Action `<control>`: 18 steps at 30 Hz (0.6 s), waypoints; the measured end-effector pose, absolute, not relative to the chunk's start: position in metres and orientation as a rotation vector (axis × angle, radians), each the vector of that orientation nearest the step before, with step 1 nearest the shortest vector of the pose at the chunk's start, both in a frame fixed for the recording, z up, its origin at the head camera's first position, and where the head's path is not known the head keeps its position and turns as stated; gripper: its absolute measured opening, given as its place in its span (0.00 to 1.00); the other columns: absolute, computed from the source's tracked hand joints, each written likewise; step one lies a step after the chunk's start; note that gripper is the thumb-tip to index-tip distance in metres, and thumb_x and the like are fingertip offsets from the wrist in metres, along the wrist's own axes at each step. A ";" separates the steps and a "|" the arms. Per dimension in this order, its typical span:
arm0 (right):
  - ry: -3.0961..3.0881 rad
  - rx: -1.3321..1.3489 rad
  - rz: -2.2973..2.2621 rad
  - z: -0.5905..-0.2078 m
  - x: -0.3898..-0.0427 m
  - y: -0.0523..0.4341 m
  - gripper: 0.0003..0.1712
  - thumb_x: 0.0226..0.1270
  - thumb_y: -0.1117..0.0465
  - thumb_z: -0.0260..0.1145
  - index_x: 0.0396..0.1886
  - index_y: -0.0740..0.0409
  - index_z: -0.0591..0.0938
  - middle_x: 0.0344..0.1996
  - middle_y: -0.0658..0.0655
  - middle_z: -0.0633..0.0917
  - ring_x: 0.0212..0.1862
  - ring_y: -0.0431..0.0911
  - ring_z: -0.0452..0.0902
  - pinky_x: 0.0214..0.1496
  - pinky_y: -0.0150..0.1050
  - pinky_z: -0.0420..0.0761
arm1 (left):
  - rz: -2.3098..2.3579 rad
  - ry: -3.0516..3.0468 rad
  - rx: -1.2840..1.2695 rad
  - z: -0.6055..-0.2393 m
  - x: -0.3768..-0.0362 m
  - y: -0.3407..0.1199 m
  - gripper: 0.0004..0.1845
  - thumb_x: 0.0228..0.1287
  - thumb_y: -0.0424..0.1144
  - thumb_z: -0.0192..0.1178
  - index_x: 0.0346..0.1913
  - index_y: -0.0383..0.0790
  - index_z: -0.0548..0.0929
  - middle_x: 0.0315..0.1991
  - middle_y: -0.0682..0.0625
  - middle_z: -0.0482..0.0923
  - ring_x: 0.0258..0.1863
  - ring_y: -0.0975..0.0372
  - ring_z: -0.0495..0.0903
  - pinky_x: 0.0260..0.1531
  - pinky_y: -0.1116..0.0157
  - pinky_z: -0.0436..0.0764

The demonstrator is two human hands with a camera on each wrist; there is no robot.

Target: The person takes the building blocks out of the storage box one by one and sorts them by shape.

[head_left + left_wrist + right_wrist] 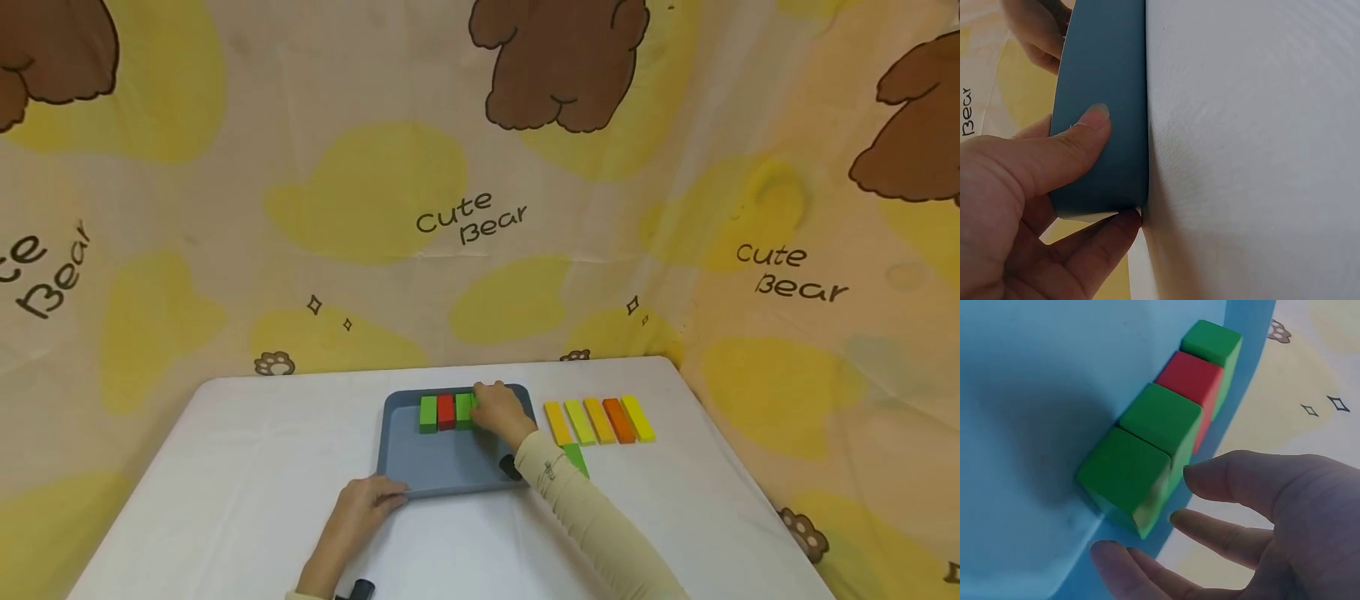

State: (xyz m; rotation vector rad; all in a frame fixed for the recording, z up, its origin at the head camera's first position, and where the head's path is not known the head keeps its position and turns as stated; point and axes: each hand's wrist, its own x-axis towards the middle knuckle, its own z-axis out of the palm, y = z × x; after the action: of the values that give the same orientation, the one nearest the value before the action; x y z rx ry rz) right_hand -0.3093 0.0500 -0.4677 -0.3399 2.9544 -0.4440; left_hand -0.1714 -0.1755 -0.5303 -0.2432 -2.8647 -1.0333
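Observation:
A blue-grey tray lies on the table, with a row of blocks near its far edge. In the right wrist view the row reads as a near green block, another green block, a red block and a far green block. My right hand is by the row's right end, its fingers spread and apart from the nearest green block. At the tray's near left corner, my left hand grips the rim, thumb on the outer wall and fingers around the corner.
Right of the tray stand a yellow-orange block, a yellow-green block, a light orange block, an orange block and a yellow block. Another green block is partly behind the right sleeve. Patterned cloth hangs behind the white table.

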 end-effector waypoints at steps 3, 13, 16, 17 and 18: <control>2.959 -0.343 -0.425 -0.473 -0.310 0.048 0.18 0.63 0.59 0.66 0.51 0.61 0.80 0.42 0.65 0.83 0.38 0.53 0.78 0.33 0.45 0.80 | -1.038 -2.859 -0.250 -0.530 -0.171 -0.176 0.06 0.53 0.33 0.71 0.35 0.45 0.90 0.34 0.51 0.89 0.41 0.53 0.88 0.45 0.56 0.86; 2.958 -0.337 -0.422 -0.475 -0.316 0.045 0.16 0.60 0.61 0.69 0.47 0.60 0.80 0.38 0.62 0.84 0.35 0.51 0.76 0.30 0.44 0.79 | -0.997 -2.852 -0.268 -0.529 -0.171 -0.175 0.06 0.52 0.33 0.71 0.35 0.44 0.91 0.34 0.51 0.89 0.40 0.54 0.88 0.42 0.57 0.87; 2.948 -0.326 -0.422 -0.475 -0.316 0.044 0.16 0.60 0.61 0.69 0.47 0.61 0.80 0.38 0.62 0.84 0.34 0.51 0.76 0.30 0.44 0.79 | -1.000 -2.856 -0.267 -0.529 -0.171 -0.176 0.06 0.52 0.33 0.71 0.35 0.44 0.91 0.34 0.51 0.89 0.40 0.54 0.88 0.42 0.57 0.87; 2.948 -0.324 -0.419 -0.476 -0.316 0.043 0.16 0.60 0.61 0.69 0.47 0.61 0.80 0.38 0.62 0.84 0.35 0.51 0.76 0.30 0.44 0.79 | -1.000 -2.858 -0.269 -0.529 -0.171 -0.176 0.06 0.52 0.33 0.71 0.35 0.44 0.91 0.34 0.51 0.89 0.40 0.54 0.88 0.42 0.57 0.87; 2.951 -0.323 -0.417 -0.476 -0.316 0.043 0.16 0.60 0.61 0.69 0.47 0.61 0.80 0.38 0.62 0.84 0.35 0.51 0.77 0.31 0.44 0.79 | -0.999 -2.859 -0.272 -0.529 -0.171 -0.176 0.06 0.52 0.33 0.71 0.35 0.44 0.91 0.33 0.51 0.89 0.40 0.54 0.88 0.42 0.57 0.87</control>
State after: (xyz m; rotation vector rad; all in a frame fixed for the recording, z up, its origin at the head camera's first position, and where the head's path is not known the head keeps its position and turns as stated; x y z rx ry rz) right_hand -0.3158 0.0430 -0.4763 -0.3232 2.9506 -0.4173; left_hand -0.1712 -0.1760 -0.5289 -0.2718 -2.8586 -0.9995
